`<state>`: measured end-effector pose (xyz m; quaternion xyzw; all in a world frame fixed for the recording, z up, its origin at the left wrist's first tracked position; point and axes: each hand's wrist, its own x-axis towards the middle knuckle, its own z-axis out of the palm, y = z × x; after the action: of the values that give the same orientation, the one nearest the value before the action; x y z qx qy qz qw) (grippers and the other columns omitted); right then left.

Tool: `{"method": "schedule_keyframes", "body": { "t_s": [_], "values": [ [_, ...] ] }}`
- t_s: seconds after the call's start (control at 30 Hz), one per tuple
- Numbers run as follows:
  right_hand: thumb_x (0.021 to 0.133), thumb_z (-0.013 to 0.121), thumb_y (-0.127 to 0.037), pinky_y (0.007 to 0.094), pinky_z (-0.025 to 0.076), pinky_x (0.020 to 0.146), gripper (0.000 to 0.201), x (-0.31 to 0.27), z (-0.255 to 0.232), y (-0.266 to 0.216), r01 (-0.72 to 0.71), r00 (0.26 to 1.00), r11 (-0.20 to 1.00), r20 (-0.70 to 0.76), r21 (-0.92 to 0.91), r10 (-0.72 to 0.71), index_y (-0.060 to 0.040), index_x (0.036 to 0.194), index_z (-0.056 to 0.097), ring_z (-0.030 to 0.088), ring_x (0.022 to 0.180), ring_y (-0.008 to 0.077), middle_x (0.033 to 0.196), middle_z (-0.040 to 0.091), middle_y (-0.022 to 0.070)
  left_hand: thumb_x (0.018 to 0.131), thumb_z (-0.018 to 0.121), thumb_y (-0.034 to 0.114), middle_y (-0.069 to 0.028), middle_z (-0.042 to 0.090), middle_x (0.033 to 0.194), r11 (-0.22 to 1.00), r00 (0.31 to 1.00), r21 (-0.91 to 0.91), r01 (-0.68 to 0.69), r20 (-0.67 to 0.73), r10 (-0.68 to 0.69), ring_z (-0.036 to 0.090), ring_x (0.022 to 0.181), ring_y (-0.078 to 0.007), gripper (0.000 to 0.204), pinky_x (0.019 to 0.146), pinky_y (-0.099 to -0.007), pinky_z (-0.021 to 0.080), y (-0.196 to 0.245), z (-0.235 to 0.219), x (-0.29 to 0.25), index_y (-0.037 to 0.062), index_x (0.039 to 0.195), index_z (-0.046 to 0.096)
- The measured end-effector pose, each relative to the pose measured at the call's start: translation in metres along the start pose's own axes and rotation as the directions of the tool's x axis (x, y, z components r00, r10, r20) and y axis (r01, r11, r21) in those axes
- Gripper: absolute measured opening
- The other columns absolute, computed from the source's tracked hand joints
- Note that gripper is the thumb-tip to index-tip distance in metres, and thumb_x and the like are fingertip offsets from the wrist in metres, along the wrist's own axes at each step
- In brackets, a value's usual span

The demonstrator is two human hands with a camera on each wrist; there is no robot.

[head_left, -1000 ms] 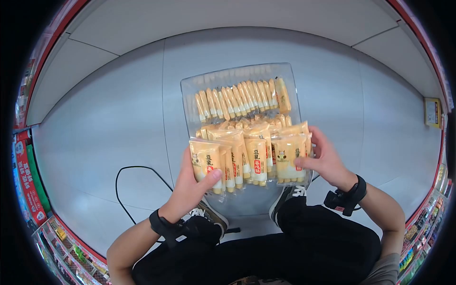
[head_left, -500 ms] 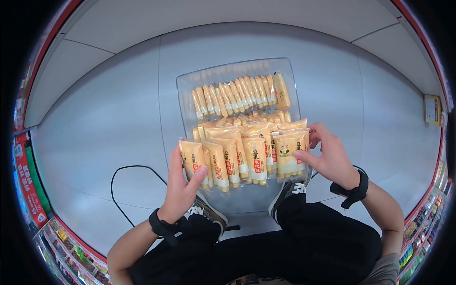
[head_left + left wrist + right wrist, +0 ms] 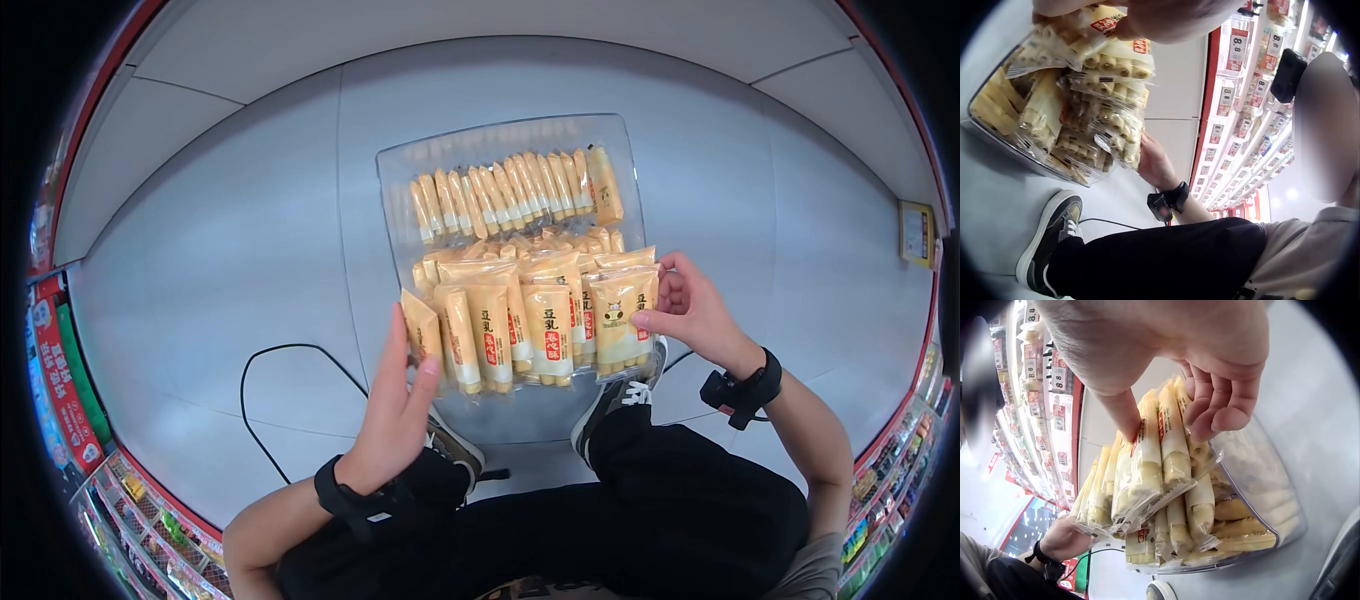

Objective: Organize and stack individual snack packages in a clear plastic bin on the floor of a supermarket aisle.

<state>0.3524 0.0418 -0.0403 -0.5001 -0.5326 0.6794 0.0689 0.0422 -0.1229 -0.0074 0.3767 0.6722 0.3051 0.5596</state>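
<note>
Clear packets of cream-coloured rolled wafer sticks (image 3: 551, 335) stand in overlapping rows at the near end of a clear plastic bin (image 3: 400, 190). My left hand (image 3: 392, 425) holds the leftmost packet (image 3: 421, 325), thumb in front and fingers along its outer side; that packet leans. At the right end, my right hand (image 3: 700, 315) pinches a packet with a cartoon animal (image 3: 622, 315), its thumb on the front. In the right wrist view, the fingers (image 3: 1225, 403) of this hand curl beyond the packets, across from the thumb.
A neat row of upright packets (image 3: 500, 195) fills the bin's far part, with more packets lying between. The bin stands on a grey floor (image 3: 250, 250) between my shoes (image 3: 455, 450). A black cable (image 3: 243, 400) loops at left. Stocked shelves (image 3: 150, 540) line both sides.
The left hand first moved left with the end packets, spreading them apart, and its packet now stands turned more edge-on. My right hand keeps its place at the right end.
</note>
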Motion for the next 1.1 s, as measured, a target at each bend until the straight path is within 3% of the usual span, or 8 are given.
{"method": "schedule_keyframes", "body": {
  "t_s": [0.2, 0.3, 0.5, 0.63, 0.7, 0.9, 1.0, 1.1],
  "values": [
    [0.080, 0.081, -0.020, 0.0178, 0.042, 0.060, 0.045, 0.000, 0.000, -0.004, -0.012, 1.000, 1.000, 0.012, -0.002, 0.012, -0.0058, 0.105, 0.047, 0.048, 0.067, 0.0016, 0.074, 0.053, -0.0043, 0.101, 0.044, 0.013, -0.0253, 0.020, 0.154, 1.000, 1.000, -0.008, -0.022, 0.016, 0.022, 0.036, 0.135, -0.0310, 0.065, 0.111, -0.0382, 0.029, 0.001, 0.010, 0.000, -0.0094, 0.149, 0.005],
    [0.080, 0.081, -0.020, 0.0178, 0.042, 0.061, 0.044, 0.001, 0.000, -0.007, -0.006, 1.000, 1.000, 0.025, 0.006, 0.006, -0.0060, 0.105, 0.047, 0.048, 0.068, 0.0018, 0.075, 0.053, -0.0042, 0.099, 0.047, 0.014, -0.0261, 0.022, 0.153, 0.734, 0.978, 0.664, -0.141, -0.023, 0.209, 0.040, 0.131, -0.0352, 0.058, 0.110, -0.0418, 0.030, -0.003, -0.003, 0.005, -0.0063, 0.148, 0.023],
    [0.079, 0.081, -0.021, 0.0187, 0.043, 0.063, 0.043, 0.002, -0.003, -0.009, 0.026, 1.000, 0.996, 0.017, -0.088, -0.025, -0.0058, 0.103, 0.049, 0.049, 0.068, 0.0030, 0.075, 0.054, -0.0041, 0.093, 0.059, 0.020, -0.0182, 0.041, 0.138, 0.928, 0.978, 0.365, -0.071, -0.159, 0.137, 0.046, 0.124, -0.0299, 0.048, 0.099, -0.0391, 0.041, -0.009, -0.014, 0.014, 0.0004, 0.135, 0.047],
    [0.080, 0.080, -0.021, 0.0199, 0.045, 0.064, 0.040, 0.000, -0.006, -0.008, 0.071, 0.998, 0.970, 0.014, -0.232, -0.069, -0.0049, 0.102, 0.051, 0.050, 0.069, 0.0038, 0.077, 0.055, -0.0027, 0.089, 0.065, 0.025, -0.0126, 0.045, 0.130, 0.989, 0.989, 0.140, 0.038, -0.150, -0.016, 0.049, 0.111, -0.0220, 0.053, 0.086, -0.0344, 0.047, -0.005, -0.023, 0.018, 0.0010, 0.133, 0.048],
    [0.081, 0.078, -0.020, 0.0203, 0.045, 0.065, 0.038, -0.001, -0.005, -0.001, 0.066, 0.998, 0.992, 0.001, -0.104, -0.067, -0.0045, 0.103, 0.051, 0.051, 0.069, 0.0037, 0.078, 0.056, -0.0021, 0.087, 0.068, 0.029, -0.0118, 0.046, 0.128, 0.996, 0.990, 0.039, 0.080, -0.120, -0.074, 0.048, 0.107, -0.0198, 0.060, 0.082, -0.0327, 0.048, 0.000, -0.024, 0.016, 0.0010, 0.135, 0.045],
    [0.083, 0.077, -0.018, 0.0199, 0.046, 0.067, 0.037, -0.001, 0.002, 0.003, 0.054, 0.997, 0.998, -0.055, -0.045, -0.057, -0.0037, 0.104, 0.051, 0.053, 0.071, 0.0036, 0.078, 0.059, -0.0011, 0.079, 0.075, 0.037, -0.0124, 0.042, 0.135, 0.931, 0.993, 0.345, 0.116, -0.076, -0.095, 0.050, 0.112, -0.0220, 0.086, 0.077, -0.0329, 0.052, 0.015, -0.018, 0.021, 0.0030, 0.145, 0.030],
    [0.083, 0.076, -0.018, 0.0197, 0.046, 0.067, 0.037, -0.001, 0.001, 0.003, 0.017, 0.998, 1.000, -0.061, -0.007, -0.018, -0.0038, 0.104, 0.049, 0.054, 0.071, 0.0038, 0.077, 0.059, -0.0005, 0.077, 0.079, 0.040, -0.0147, 0.044, 0.131, 0.950, 0.995, 0.308, 0.054, -0.094, -0.026, 0.049, 0.109, -0.0226, 0.091, 0.077, -0.0350, 0.050, 0.001, -0.013, 0.026, -0.0026, 0.142, 0.031],
    [0.084, 0.075, -0.018, 0.0203, 0.046, 0.064, 0.037, -0.004, 0.001, -0.003, -0.022, 0.998, 0.998, -0.057, 0.064, 0.026, -0.0041, 0.104, 0.048, 0.055, 0.069, 0.0043, 0.077, 0.059, 0.0002, 0.079, 0.076, 0.036, -0.0154, 0.036, 0.145, 0.965, 0.990, 0.223, 0.138, -0.060, -0.128, 0.048, 0.120, -0.0258, 0.091, 0.080, -0.0354, 0.053, 0.009, -0.016, 0.023, 0.0031, 0.147, 0.025]
  ]
}}
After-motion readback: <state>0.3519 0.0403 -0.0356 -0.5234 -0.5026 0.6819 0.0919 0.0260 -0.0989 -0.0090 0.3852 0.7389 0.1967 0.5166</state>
